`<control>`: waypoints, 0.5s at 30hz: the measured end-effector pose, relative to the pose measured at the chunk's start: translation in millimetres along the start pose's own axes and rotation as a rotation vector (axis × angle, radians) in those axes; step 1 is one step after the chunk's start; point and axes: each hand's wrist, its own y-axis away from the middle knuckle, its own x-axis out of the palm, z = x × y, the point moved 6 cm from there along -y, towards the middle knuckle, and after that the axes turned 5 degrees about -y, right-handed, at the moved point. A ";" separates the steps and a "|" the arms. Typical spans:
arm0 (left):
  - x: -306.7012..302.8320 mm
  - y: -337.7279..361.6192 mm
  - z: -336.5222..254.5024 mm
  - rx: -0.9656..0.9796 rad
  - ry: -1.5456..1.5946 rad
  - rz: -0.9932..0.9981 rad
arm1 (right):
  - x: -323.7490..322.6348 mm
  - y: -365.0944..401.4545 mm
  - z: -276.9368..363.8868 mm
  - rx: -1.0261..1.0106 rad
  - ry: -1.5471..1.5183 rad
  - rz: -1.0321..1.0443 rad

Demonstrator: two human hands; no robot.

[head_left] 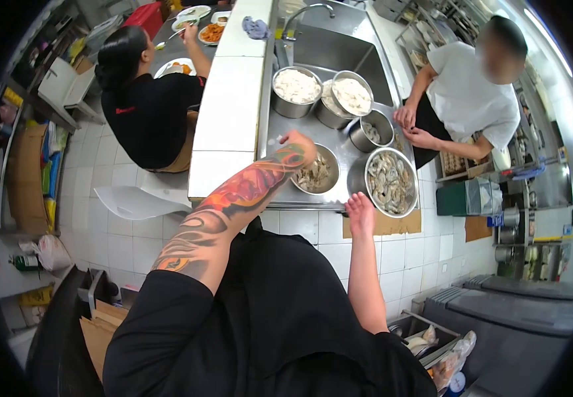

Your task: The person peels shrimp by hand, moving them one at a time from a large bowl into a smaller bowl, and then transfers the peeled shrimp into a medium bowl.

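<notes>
My left hand [301,148], at the end of a tattooed forearm, hangs over the upper left rim of a metal bowl [332,174]. Its fingers look curled in, and what they hold, if anything, is hidden. Greyish shrimp pieces or shells [313,177] lie in that bowl. At the sink counter's front edge is my right hand [360,210], holding nothing visible, fingers extended. Just to its right stands a large metal bowl of raw, greyish shrimp [390,180]. A smaller metal pot [370,131] behind it holds a few more shrimp.
Metal pots of white food [297,86] stand before the sink basin [339,56] and its faucet [307,9]. A white-tiled ledge [227,126] runs along the left. One person [475,92] works at the right; another [150,112] sits eating at the left.
</notes>
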 end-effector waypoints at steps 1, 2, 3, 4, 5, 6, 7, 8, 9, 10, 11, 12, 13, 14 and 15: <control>-8.6 12.4 7.8 -0.016 0.015 0.005 | 11.7 4.9 21.5 -0.231 0.347 0.043; -19.0 20.8 5.1 0.078 0.121 -0.065 | 23.0 8.3 39.6 -0.464 0.690 0.090; -26.4 28.0 0.9 0.175 0.222 -0.137 | 21.1 -7.0 58.0 -0.640 0.839 0.080; -27.6 33.6 3.0 0.167 0.231 -0.134 | 19.9 -17.0 75.7 -0.635 0.847 0.089; -36.6 39.4 3.6 0.206 0.326 -0.237 | 27.2 -20.3 97.4 -0.807 1.184 0.037; -46.0 42.8 3.9 0.245 0.420 -0.343 | 37.4 -19.8 109.0 -0.981 1.521 -0.020; -47.0 40.7 5.5 0.233 0.428 -0.348 | 49.3 -14.3 114.9 -0.988 1.526 -0.006; -54.4 43.0 6.5 0.334 0.556 -0.453 | 61.3 -11.6 119.0 -0.948 1.650 -0.041; -62.3 48.0 10.5 0.434 0.679 -0.559 | 72.0 -11.9 119.7 -0.907 1.770 -0.077; -62.5 47.8 14.7 0.418 0.680 -0.563 | 78.3 -15.5 119.7 -0.912 1.769 -0.059; -63.3 49.4 17.4 0.438 0.742 -0.594 | 79.7 -20.8 118.3 -0.867 1.874 -0.091; -63.0 50.8 18.9 0.459 0.804 -0.622 | 80.2 -23.5 116.8 -0.816 1.978 -0.125; -58.8 47.8 19.2 0.448 0.806 -0.622 | 82.0 -23.2 114.5 -0.816 1.979 -0.112; -54.8 43.1 22.1 0.441 0.816 -0.638 | 92.0 -20.1 107.0 -0.912 1.892 0.026; -53.8 39.2 26.6 0.435 0.826 -0.656 | 105.5 -13.6 97.8 -1.003 1.797 0.163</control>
